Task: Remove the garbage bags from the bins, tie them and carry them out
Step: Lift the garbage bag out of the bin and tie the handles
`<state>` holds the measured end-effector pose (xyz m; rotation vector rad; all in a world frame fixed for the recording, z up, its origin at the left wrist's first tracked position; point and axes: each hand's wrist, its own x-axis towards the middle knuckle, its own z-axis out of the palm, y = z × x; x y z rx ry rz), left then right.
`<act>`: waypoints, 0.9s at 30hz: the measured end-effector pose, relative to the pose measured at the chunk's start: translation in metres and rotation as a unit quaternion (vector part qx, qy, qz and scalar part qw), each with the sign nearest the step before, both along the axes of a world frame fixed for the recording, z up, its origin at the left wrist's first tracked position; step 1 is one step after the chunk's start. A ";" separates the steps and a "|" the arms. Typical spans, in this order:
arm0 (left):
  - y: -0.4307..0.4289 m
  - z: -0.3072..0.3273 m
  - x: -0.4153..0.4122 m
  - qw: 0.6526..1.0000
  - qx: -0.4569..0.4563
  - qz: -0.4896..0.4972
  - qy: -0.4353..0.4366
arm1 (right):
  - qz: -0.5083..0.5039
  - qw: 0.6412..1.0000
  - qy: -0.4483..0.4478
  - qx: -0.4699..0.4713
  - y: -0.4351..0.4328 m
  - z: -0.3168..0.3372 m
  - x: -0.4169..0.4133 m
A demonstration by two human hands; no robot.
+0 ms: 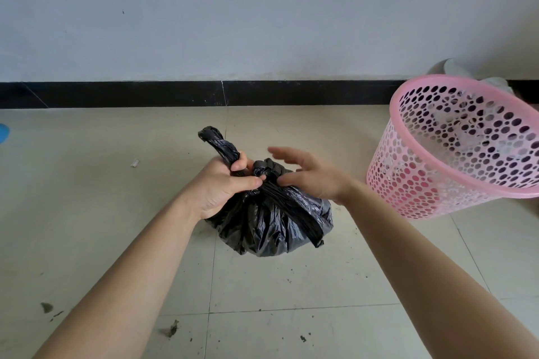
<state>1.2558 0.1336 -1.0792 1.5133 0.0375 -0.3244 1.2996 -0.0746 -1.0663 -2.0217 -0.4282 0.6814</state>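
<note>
A full black garbage bag (271, 224) sits on the tiled floor in the middle of the view. Its neck is gathered into a knot at the top. My left hand (226, 185) grips one twisted end of the bag, which sticks up past the fist toward the wall. My right hand (310, 173) is over the knot with its fingers spread; the thumb and a fingertip touch the knot. The other twisted end lies down across the bag's right side. A pink perforated plastic bin (408, 183) stands to the right, with no black bag in it.
A white wall with a black baseboard (145, 93) runs across behind the bag. Some pale crumpled material (466, 131) shows through the bin's holes. Dirt specks and a small white scrap (134, 163) lie on the floor tiles. A blue object (3, 132) peeks in at the left edge.
</note>
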 end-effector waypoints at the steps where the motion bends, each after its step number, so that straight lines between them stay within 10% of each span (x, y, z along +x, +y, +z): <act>1: -0.002 0.000 0.000 1.000 0.012 -0.005 -0.006 | 0.009 0.999 0.037 0.018 0.003 -0.002 -0.003; 18: -0.014 -0.036 -0.003 0.913 0.334 0.190 -0.136 | 0.030 0.988 -0.122 -0.086 0.003 -0.034 -0.003; 27: -0.015 -0.024 0.000 0.969 -0.036 0.203 0.139 | -0.026 0.994 -0.100 -0.043 0.003 -0.041 -0.006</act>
